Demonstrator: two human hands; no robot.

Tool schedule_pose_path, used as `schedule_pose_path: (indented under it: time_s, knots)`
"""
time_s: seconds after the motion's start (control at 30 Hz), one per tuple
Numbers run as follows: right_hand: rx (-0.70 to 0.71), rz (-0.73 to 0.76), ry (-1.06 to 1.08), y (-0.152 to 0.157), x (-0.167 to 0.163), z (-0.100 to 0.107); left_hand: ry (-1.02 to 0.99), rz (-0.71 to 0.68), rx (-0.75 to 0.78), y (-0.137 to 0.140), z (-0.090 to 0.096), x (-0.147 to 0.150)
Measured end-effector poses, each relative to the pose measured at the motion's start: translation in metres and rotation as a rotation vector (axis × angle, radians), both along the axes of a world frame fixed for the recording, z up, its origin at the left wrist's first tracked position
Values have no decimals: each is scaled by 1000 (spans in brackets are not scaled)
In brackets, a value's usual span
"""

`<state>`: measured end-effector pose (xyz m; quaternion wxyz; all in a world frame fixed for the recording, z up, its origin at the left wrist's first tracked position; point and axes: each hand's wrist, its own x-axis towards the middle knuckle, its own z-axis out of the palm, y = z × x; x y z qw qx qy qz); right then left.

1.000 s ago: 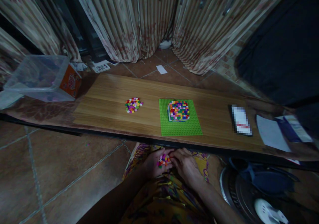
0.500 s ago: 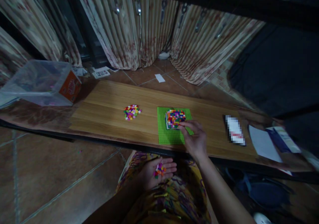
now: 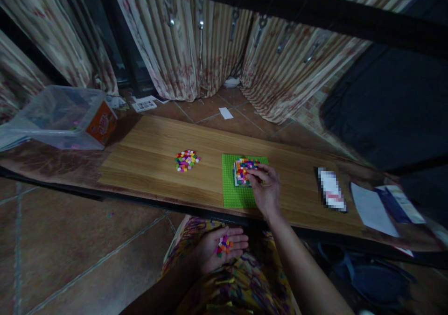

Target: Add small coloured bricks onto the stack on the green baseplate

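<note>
Currently, the head view, the only one supplied, shows a wooden counter (image 3: 161,133) with a green plate (image 3: 229,196) lying flat on it. A block of small multicoloured bricks (image 3: 241,169) stands on the plate, directly in front of the person; this position appears to suit work with either arm. The studded plate presumably serves as a steady footing for the block.

The right hand (image 3: 266,189) extends over the counter and covers the right part of the block. Its thumb and fingers are bent toward the block's top, a posture suited to small parts. The light is dim and the fingertips hide the contact area, so whether this grip is clenched on a brick or released cannot be made out.

The left hand (image 3: 210,250) is held palm up above the lap, below the near edge of the counter. Its grip is released, with the fingers extended. Loose bricks (image 3: 224,244) rest on the palm, which acts as a shallow tray within short reach of the right hand.

A separate pile of bricks (image 3: 187,160) lies left of the plate, well apart from it, which keeps the loose stock distinct from the block. Farther left stands a clear plastic box (image 3: 65,128) with an orange label.
</note>
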<state>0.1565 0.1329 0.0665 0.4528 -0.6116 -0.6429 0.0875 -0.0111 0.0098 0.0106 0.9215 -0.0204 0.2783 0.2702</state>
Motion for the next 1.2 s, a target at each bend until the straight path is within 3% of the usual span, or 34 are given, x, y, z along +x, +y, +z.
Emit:
schedule_pose_path:
  time_s: [0.4,0.7,1.2]
  knots:
    - [-10,-52,129,3,1,5,13,-5,-33,1,3,0]
    - [-73,-146,94,12,-6,2,30,-7,-31,1,4,1]
    - [-53,-101,186,10,-14,-5,59,-20,-33,3,5,2]
